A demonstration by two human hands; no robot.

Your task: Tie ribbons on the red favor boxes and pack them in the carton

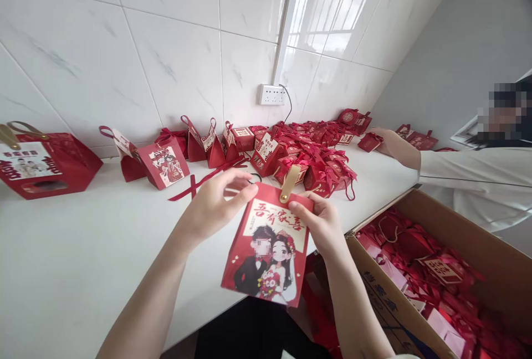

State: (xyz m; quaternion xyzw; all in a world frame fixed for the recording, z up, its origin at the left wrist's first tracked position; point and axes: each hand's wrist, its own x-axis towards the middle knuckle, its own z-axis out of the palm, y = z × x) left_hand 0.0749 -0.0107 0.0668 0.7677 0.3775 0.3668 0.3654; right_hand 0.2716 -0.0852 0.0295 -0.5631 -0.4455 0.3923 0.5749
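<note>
A red gift box with a cartoon couple printed on its front hangs over the table's front edge, between my hands. My right hand grips its upper right corner, thumb on the front, beside a gold strap with a stud. At the upper left corner, my left hand has thumb and fingers pinched close together around a thin dark cord. Behind my left hand, a dark red ribbon lies on the white table.
Red boxes stand along the tiled wall, with a large one at far left and a pile at centre. A cardboard carton of red boxes is at right. Another person's hand touches a small red box.
</note>
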